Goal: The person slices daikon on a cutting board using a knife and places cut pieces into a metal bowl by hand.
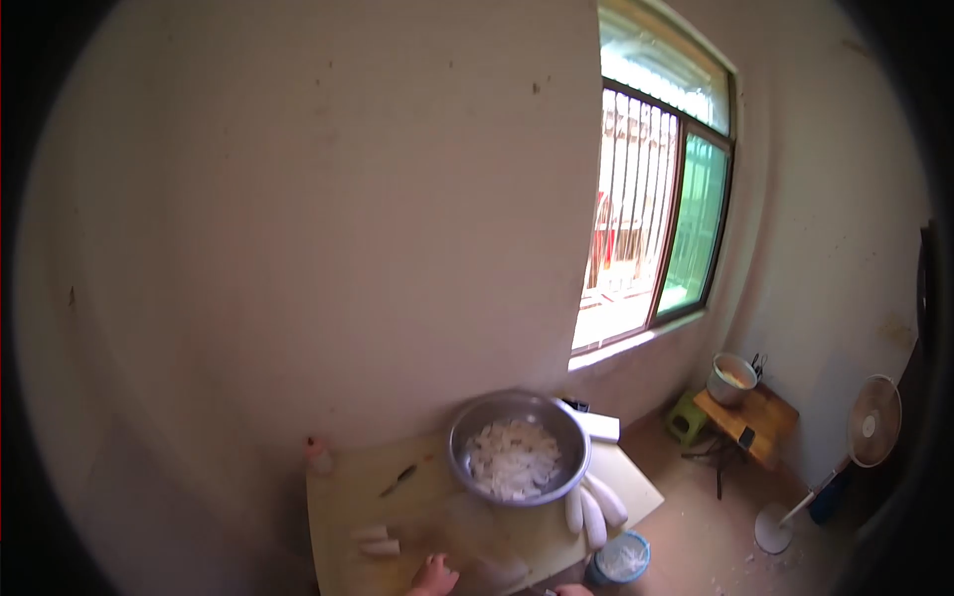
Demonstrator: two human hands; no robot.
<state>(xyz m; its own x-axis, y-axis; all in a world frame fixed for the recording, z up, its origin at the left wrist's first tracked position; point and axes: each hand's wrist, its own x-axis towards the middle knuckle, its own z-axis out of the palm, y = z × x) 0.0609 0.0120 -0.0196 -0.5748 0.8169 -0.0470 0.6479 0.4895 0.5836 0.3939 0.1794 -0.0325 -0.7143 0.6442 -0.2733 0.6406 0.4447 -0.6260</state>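
Near the bottom edge of the head view, my left hand [435,575] is over the table [343,477] with its fingers curled; whatever it may hold is too small to tell. My right hand [572,590] is cut off by the frame's bottom edge, beside a small object I cannot make out. Left of my left hand lie two short white cut pieces [379,546]. A large metal bowl [461,475] holds white chopped pieces [514,457]. Several long white radishes [594,519] lie against the bowl's right side. A dark knife [398,481] rests left of the bowl.
A bottle [319,456] stands at the table's back left, by the wall. A white block [599,427] is behind the bowl. On the floor is a blue bucket [645,563] with white scraps. Farther right are a wooden table [772,415] with a pot, a green stool [686,419] and a fan [874,421].
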